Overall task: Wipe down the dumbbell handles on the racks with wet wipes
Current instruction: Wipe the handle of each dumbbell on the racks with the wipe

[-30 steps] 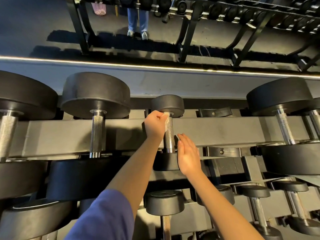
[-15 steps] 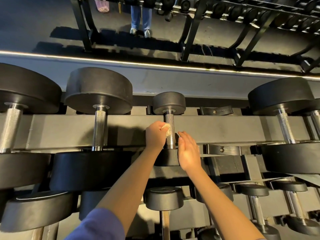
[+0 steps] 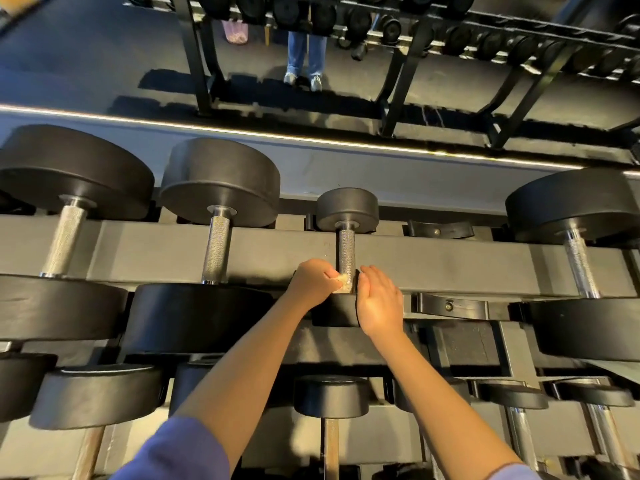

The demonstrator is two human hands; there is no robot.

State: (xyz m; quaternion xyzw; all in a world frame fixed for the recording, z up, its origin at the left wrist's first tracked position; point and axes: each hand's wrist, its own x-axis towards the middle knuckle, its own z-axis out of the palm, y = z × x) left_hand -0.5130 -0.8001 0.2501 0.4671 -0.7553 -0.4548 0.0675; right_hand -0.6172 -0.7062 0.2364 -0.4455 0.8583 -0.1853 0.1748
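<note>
A small black dumbbell lies across the top rail of the rack (image 3: 450, 265), its knurled steel handle (image 3: 346, 249) pointing away from me. My left hand (image 3: 311, 282) grips a crumpled white wet wipe (image 3: 343, 283) and holds it against the near end of that handle. My right hand (image 3: 379, 301) rests with straight fingers on the dumbbell's near head (image 3: 334, 311), just right of the handle. Larger dumbbells with steel handles (image 3: 215, 249) sit on both sides along the same rail.
A lower tier holds more dumbbells (image 3: 330, 396) under my arms. Two empty cradles (image 3: 438, 230) sit right of the small dumbbell. Beyond the rack, a mirror shows another rack and a standing person's legs (image 3: 306, 57).
My left hand has slid the wipe down the handle from its far end to its near end. My right hand has stayed by the near head.
</note>
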